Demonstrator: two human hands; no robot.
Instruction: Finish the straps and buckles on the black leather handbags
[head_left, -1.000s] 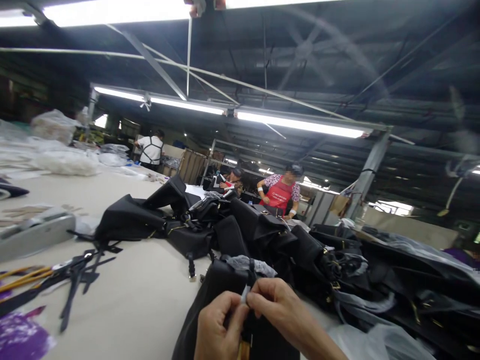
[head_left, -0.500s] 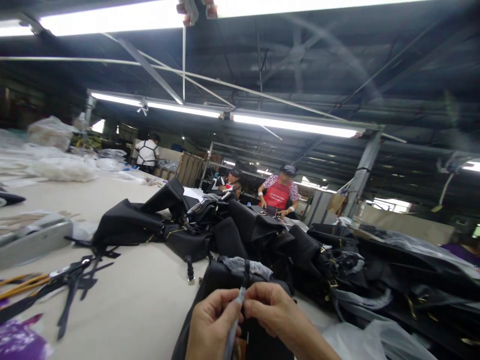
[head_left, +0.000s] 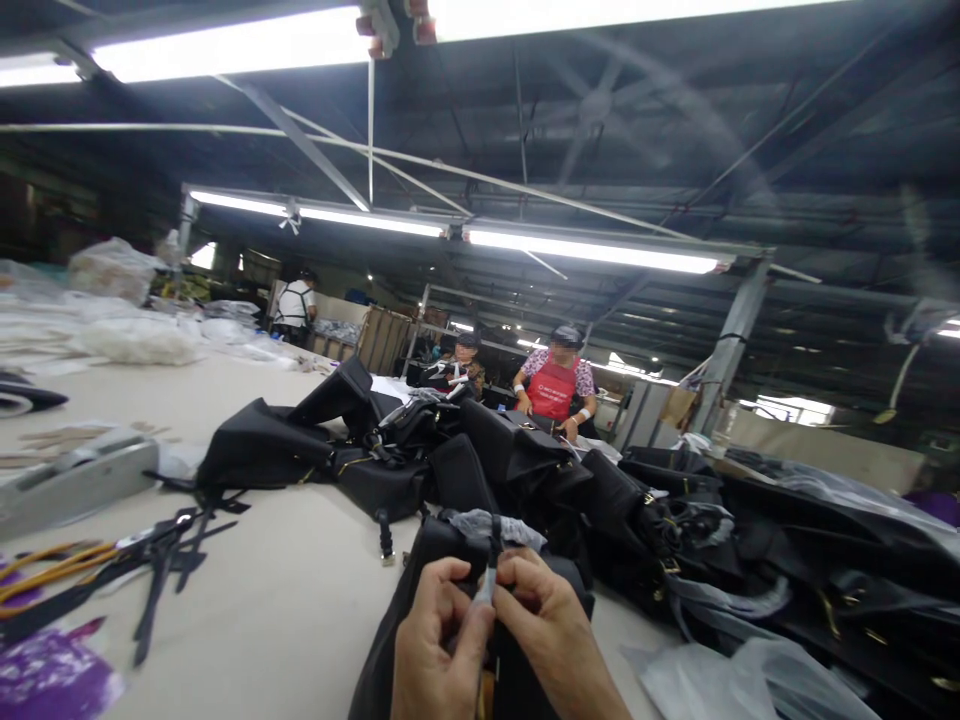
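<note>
A black handbag (head_left: 442, 560) stands right in front of me with grey wrapping paper (head_left: 495, 527) stuffed in its top. My left hand (head_left: 439, 645) and my right hand (head_left: 547, 635) are both closed in a pinch on a thin grey-white strip (head_left: 486, 585) that runs down from the bag's black strap. The fingertips of the two hands meet at the strip, just in front of the bag's upper edge.
A heap of black handbags (head_left: 525, 460) covers the beige table (head_left: 285, 590) to the right and behind. Loose black straps (head_left: 169, 560), yellow strips (head_left: 52, 565) and a grey box (head_left: 67, 480) lie at left. Clear plastic (head_left: 720, 680) lies at right. Several people work at the far end.
Both hands have stayed pinched together at the bag's top; the grey strip, which hung down over my left hand half a second ago, is now held short and upright between the fingertips.
</note>
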